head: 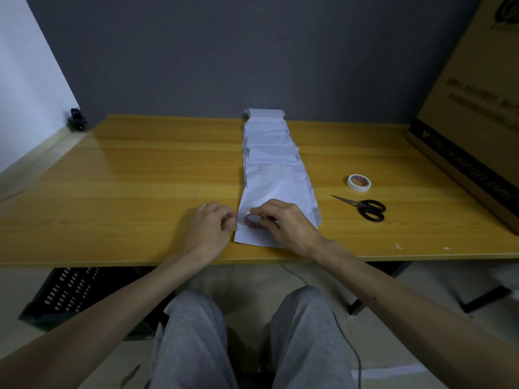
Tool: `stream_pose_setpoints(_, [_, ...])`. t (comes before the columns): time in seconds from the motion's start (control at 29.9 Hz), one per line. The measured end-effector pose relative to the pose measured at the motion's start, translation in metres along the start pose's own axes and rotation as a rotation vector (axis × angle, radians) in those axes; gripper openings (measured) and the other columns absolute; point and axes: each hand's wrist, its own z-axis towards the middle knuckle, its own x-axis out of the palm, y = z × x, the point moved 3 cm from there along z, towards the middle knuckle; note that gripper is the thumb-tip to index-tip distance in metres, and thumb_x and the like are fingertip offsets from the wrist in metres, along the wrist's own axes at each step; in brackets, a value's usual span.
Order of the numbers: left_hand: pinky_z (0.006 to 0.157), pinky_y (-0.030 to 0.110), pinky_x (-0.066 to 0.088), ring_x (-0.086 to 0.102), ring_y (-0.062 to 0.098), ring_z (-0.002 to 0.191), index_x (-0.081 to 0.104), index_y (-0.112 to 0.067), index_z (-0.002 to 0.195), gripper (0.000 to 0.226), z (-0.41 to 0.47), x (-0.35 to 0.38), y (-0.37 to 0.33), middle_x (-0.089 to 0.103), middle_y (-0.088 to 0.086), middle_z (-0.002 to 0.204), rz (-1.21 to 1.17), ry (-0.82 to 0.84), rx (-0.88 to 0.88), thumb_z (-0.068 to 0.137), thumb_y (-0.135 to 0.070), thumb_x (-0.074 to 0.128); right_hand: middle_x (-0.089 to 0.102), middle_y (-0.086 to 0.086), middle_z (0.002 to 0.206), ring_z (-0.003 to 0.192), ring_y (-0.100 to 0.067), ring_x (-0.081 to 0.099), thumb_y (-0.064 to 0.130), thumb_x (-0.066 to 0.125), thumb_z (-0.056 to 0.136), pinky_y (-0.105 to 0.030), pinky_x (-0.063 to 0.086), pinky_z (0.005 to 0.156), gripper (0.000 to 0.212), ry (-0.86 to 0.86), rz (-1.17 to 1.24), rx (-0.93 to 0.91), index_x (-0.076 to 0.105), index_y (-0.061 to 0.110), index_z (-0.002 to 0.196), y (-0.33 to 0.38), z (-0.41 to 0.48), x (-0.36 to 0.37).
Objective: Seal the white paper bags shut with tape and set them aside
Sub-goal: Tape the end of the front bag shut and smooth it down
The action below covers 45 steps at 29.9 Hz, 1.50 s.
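Grey-trousered knees [193, 332] sat below the table [112, 178] edge. Just above it, the right hand [289, 228] held a tape roll [253, 221], fingers [266, 211] curled round its rim, resting it on the nearest bag [269, 197]. The left hand [209, 228] lay beside it, thumb and forefinger pinched narrow as if on the tape's loose end; whether they held anything could not be told. The white paper bags [269, 153] lay overlapping in a row running to the table's far edge. They looked thin, creased and light, likely to slide and crumple, so best pressed flat near the mouth. A second roll [359, 182], a stiff ring, and black-handled scissors [365, 207] lay to the right.
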Motion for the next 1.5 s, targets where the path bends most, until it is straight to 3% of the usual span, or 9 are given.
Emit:
stream_pose_setpoints(0.1, [0.100, 0.024, 0.035, 0.054, 0.021, 0.111, 0.071, -0.008, 0.107, 0.025, -0.015, -0.006, -0.002, 0.066, 0.003, 0.112, 0.072, 0.074, 0.271, 0.096, -0.020, 0.052, 0.068, -0.009, 0.105, 0.097, -0.020, 0.062, 0.003, 0.057, 0.091, -0.014, 0.040, 0.085, 0.024, 0.000, 0.015, 0.005, 0.069, 0.007, 0.113, 0.002, 0.000, 0.000])
stream_pose_setpoints(0.23, [0.111, 0.009, 0.009, 0.030, 0.005, 0.140, 0.048, -0.014, 0.140, 0.062, -0.022, -0.006, -0.006, 0.043, -0.005, 0.147, 0.196, 0.254, 0.321, 0.096, -0.052, 0.025, 0.068, -0.008, 0.109, 0.101, -0.020, 0.062, 0.005, 0.057, 0.092, -0.016, 0.041, 0.087, 0.024, -0.014, 0.015, 0.010, 0.067, 0.006, 0.114, 0.003, 0.000, 0.001])
stream_pose_setpoints(0.5, [0.114, 0.021, 0.004, 0.023, 0.007, 0.144, 0.036, -0.018, 0.148, 0.105, -0.024, -0.003, -0.008, 0.035, -0.005, 0.152, 0.463, 0.336, 0.393, 0.078, -0.070, -0.024, 0.068, -0.006, 0.097, 0.087, -0.015, 0.059, 0.015, 0.060, 0.092, -0.022, 0.046, 0.079, 0.016, -0.056, 0.062, 0.057, 0.064, 0.005, 0.105, 0.005, 0.000, 0.000])
stream_pose_setpoints(0.73, [0.119, 0.031, -0.002, 0.003, 0.005, 0.147, 0.013, -0.023, 0.153, 0.108, -0.024, -0.005, -0.001, 0.016, -0.008, 0.160, 0.541, 0.442, 0.398, 0.068, -0.067, -0.036, 0.069, -0.007, 0.096, 0.089, -0.017, 0.062, 0.005, 0.064, 0.089, -0.008, 0.039, 0.079, 0.019, -0.045, 0.037, 0.032, 0.070, 0.005, 0.106, 0.002, 0.004, 0.002])
stream_pose_setpoints(0.87, [0.120, 0.034, -0.004, -0.001, 0.003, 0.146, 0.011, -0.025, 0.153, 0.108, -0.025, -0.006, -0.002, 0.011, -0.011, 0.160, 0.544, 0.456, 0.376, 0.066, -0.069, -0.037, 0.069, -0.012, 0.099, 0.090, -0.023, 0.065, -0.001, 0.059, 0.088, -0.021, 0.047, 0.083, 0.027, 0.006, 0.013, -0.016, 0.069, 0.002, 0.112, 0.003, 0.006, -0.001])
stream_pose_setpoints(1.04, [0.119, 0.040, -0.002, -0.002, 0.003, 0.146, 0.009, -0.031, 0.153, 0.107, -0.025, -0.004, -0.001, 0.009, -0.018, 0.159, 0.561, 0.447, 0.343, 0.064, -0.067, -0.040, 0.066, -0.014, 0.093, 0.081, -0.029, 0.063, 0.011, 0.046, 0.093, -0.038, 0.053, 0.074, 0.032, 0.079, -0.102, -0.054, 0.068, 0.004, 0.115, 0.004, 0.002, -0.005])
stream_pose_setpoints(1.17, [0.119, 0.041, -0.003, -0.001, 0.003, 0.146, 0.011, -0.032, 0.152, 0.106, -0.024, -0.004, -0.002, 0.008, -0.019, 0.158, 0.568, 0.455, 0.337, 0.065, -0.067, -0.039, 0.065, -0.012, 0.102, 0.090, -0.028, 0.062, 0.023, 0.035, 0.095, -0.037, 0.051, 0.078, 0.042, 0.133, -0.150, -0.016, 0.067, 0.009, 0.119, 0.002, -0.001, -0.013])
stream_pose_setpoints(1.3, [0.119, 0.041, -0.004, 0.000, 0.003, 0.146, 0.015, -0.033, 0.152, 0.108, -0.024, -0.005, -0.002, 0.010, -0.020, 0.158, 0.563, 0.458, 0.328, 0.065, -0.068, -0.038, 0.062, -0.010, 0.112, 0.100, -0.028, 0.060, 0.006, 0.045, 0.096, -0.036, 0.049, 0.082, 0.035, 0.163, -0.207, -0.015, 0.064, 0.013, 0.124, -0.003, -0.007, -0.020])
stream_pose_setpoints(1.5, [0.119, 0.042, -0.003, 0.002, 0.003, 0.146, 0.017, -0.032, 0.151, 0.110, -0.025, -0.005, -0.003, 0.013, -0.020, 0.157, 0.557, 0.453, 0.322, 0.064, -0.068, -0.039, 0.060, -0.003, 0.116, 0.100, -0.023, 0.058, 0.008, 0.047, 0.096, -0.041, 0.050, 0.076, 0.034, 0.201, -0.224, -0.004, 0.065, 0.020, 0.123, -0.009, -0.013, -0.030])
